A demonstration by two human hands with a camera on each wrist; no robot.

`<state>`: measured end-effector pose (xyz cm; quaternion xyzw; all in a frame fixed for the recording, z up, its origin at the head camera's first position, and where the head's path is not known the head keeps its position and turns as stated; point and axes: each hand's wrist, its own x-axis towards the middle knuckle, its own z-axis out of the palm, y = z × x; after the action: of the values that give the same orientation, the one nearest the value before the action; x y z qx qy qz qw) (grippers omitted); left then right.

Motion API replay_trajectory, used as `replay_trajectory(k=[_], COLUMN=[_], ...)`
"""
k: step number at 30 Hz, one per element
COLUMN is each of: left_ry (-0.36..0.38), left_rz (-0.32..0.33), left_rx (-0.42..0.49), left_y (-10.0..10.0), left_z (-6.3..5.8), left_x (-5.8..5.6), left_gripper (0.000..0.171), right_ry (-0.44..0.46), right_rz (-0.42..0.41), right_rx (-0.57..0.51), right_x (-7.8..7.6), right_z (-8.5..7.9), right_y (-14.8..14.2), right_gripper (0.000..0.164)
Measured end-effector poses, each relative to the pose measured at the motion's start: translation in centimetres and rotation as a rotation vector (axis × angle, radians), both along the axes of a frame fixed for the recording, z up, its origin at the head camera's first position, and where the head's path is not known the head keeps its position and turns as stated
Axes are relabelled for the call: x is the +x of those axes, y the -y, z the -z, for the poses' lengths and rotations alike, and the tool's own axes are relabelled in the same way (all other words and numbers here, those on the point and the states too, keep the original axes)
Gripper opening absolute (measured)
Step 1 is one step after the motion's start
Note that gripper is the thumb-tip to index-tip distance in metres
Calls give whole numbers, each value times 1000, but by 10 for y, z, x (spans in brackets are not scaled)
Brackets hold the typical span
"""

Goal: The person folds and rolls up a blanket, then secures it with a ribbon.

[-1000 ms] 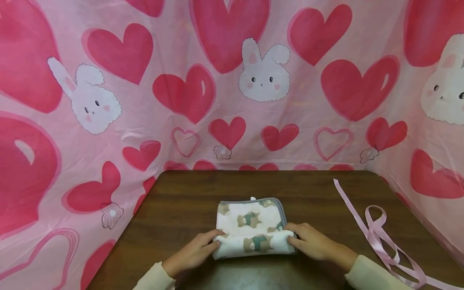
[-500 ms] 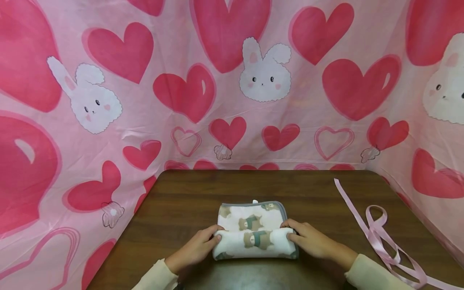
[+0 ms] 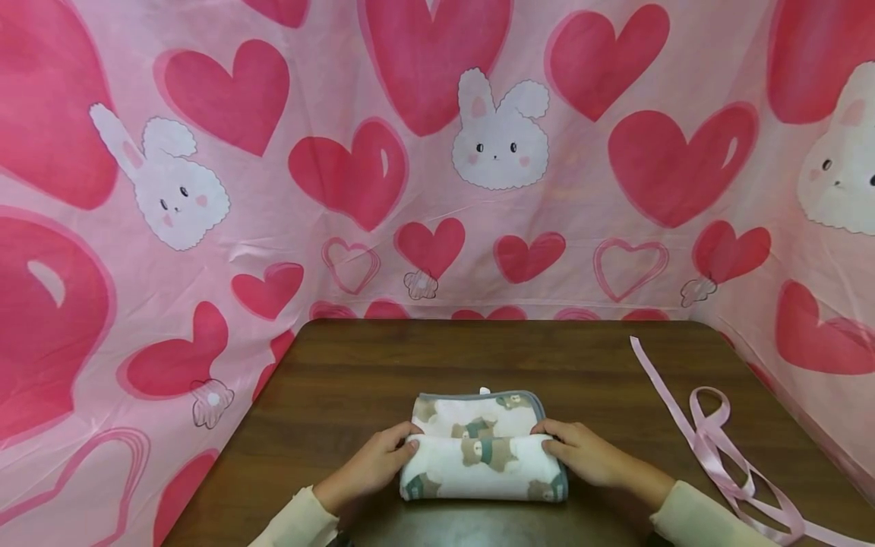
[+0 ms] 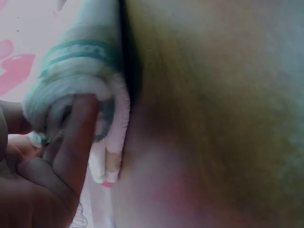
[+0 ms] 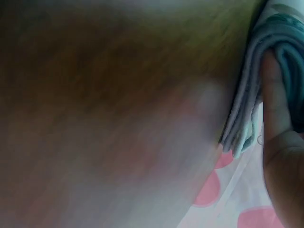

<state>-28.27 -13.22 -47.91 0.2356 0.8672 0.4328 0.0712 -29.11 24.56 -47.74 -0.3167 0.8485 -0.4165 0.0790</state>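
A white towel with a brown bear print and grey edging lies partly rolled on the table, its flat part on the far side. My left hand grips the roll's left end; in the left wrist view a finger reaches into the rolled layers. At the opposite end my right hand holds the roll between thumb and fingers. The right wrist view shows the towel's grey-edged layers stacked around the thumb or a finger; which one I cannot tell. A small white tag sticks out at the far edge.
A loose pink ribbon lies looped on the right side of the brown wooden table. Pink cloth printed with hearts and rabbits hangs behind the table and along both sides.
The roll has grown thicker and less of the flat part shows. The towel's far edge and front edge have both come nearer to me. Both hands stay at the ends of the roll.
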Motion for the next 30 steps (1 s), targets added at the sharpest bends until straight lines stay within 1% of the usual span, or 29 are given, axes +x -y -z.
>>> replay_trajectory(k=[4, 9, 12, 14, 16, 19, 21, 24, 27, 29, 30], left_ry=[21, 0, -22, -51, -102, -159, -166, -137, -122, -145, -173], left_rz=[5, -5, -18, -30, -49, -79, -87, -77, -63, -66, -69], left_rx=[-34, -91, -126, -144, -164, -183, -205, -234, -246, -250, -252], left_y=[0, -2, -3, -4, -5, -7, -8, -8, -8, -8, -9], left_z=[1, 1, 3, 3, 4, 4, 5, 5, 3, 1, 1], left_x=[1, -1, -3, -5, -7, -10, -11, -11, -9, -8, -8], left_gripper=[12, 12, 10, 9, 8, 8, 8, 8, 8, 8, 7], right_ry=[36, 8, -32, -59, -86, -98, -97, -103, -152, -208, -252], right_rz=[-10, -5, 11, 31, 58, 88, 95, 90, 95, 112, 116], right_rx=[26, 88, 132, 153, 168, 172, 181, 200, 221, 235, 242], right_x=[-1, -3, -3, -3, -4, -4, -4, -4, -4, -2, -1], right_z=[0, -2, -3, -4, -3, -3, -1, 0, 1, 0, 0], right_y=[2, 3, 3, 3, 3, 3, 4, 4, 5, 4, 4], right_gripper=[17, 16, 17, 18, 19, 20, 21, 21, 21, 21, 20])
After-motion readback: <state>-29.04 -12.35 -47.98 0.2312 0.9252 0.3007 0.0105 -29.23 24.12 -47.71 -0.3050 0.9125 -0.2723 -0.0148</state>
